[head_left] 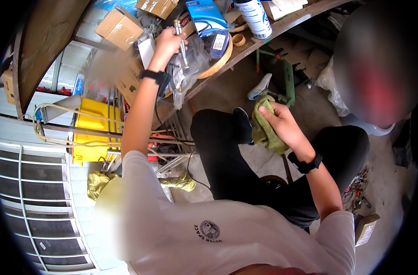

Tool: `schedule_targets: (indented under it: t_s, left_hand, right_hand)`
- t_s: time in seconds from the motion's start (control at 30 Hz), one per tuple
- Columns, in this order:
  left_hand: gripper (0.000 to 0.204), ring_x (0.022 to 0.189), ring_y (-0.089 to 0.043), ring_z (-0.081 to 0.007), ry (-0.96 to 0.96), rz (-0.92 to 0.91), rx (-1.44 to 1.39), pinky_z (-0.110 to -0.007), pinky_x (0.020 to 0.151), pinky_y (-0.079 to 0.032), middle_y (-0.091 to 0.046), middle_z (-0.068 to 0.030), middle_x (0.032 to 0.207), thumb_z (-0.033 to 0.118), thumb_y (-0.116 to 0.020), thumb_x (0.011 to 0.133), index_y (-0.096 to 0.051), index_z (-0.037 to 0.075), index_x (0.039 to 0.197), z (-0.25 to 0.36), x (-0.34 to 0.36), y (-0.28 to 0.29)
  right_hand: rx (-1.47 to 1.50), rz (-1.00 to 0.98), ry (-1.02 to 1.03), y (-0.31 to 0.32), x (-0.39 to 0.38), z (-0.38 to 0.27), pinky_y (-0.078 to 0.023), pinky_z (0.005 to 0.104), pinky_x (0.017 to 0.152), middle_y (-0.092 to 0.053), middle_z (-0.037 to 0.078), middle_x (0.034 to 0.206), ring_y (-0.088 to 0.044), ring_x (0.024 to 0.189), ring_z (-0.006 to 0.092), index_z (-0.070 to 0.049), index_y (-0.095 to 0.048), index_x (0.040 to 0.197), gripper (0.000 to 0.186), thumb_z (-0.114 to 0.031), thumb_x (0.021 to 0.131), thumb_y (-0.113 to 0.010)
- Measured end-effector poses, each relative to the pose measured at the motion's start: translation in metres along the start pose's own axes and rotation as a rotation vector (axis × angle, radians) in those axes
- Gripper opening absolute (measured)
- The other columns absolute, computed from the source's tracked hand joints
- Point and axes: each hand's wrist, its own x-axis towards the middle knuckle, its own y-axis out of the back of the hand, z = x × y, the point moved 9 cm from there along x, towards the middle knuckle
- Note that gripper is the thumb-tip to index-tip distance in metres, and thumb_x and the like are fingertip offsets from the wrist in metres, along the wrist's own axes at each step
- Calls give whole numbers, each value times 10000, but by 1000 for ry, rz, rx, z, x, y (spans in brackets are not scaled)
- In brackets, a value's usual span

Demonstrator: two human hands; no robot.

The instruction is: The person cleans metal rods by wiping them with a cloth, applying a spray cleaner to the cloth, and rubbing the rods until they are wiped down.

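My left hand (168, 44) is closed around a long silver metal tool (183, 56), held over the cluttered bench among a crumpled clear plastic bag (195, 64), a blue packet (203, 16) and a shallow wicker basket (222, 58). My right hand (280, 121) grips an olive-green cloth (265, 130) above my bent knees, its thumb pressed on the folds. Beyond the cloth lie a white-and-blue bicycle seat (259, 87) and a green metal frame (288, 82).
Cardboard boxes (117, 27) and a tall can (254, 19) crowd the bench. A yellow bin (90, 123) with bent metal rods stands left, near a white window grille (35, 201). At right are a blurred bucket-like object (381, 128) and scattered small parts (358, 192) on the floor.
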Motion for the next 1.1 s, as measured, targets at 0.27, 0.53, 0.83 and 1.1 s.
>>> schedule_targets:
  t_s: [0.27,0.53,0.83,1.1]
  left_hand:
    - [202,832,-631,-365,-620,681,1059,-471,748,-505,-604,-226,844,184,-644,786,-568,14,863,77,-57,-47]
    - [225,892,-603,-429,-330,79,762,-499,787,-477,-633,-257,881,234,-605,807,-657,51,926,35,-52,-84]
    - [214,933,-625,-388,-276,98,812,-479,799,-493,-656,-216,965,122,-525,791,-654,44,944,27,-41,-92]
    - [250,885,-630,-399,-222,92,647,-458,763,-504,-656,-233,900,212,-634,711,-671,15,862,24,-34,-55]
  right_hand:
    - [56,16,-8,5,-10,-16,-402,227,587,-517,-52,710,-438,658,23,4,-578,876,267,-240,976,-535]
    - [61,-26,70,0,-13,-31,-412,223,605,-545,-39,737,-459,675,29,3,-589,910,258,-242,972,-538]
    - [83,-8,60,2,-10,-26,-431,216,588,-574,-29,747,-506,657,27,-10,-598,920,251,-249,970,-540]
    - [95,28,84,18,-9,-19,-436,223,593,-583,-21,741,-524,641,46,-17,-593,890,270,-268,971,-536]
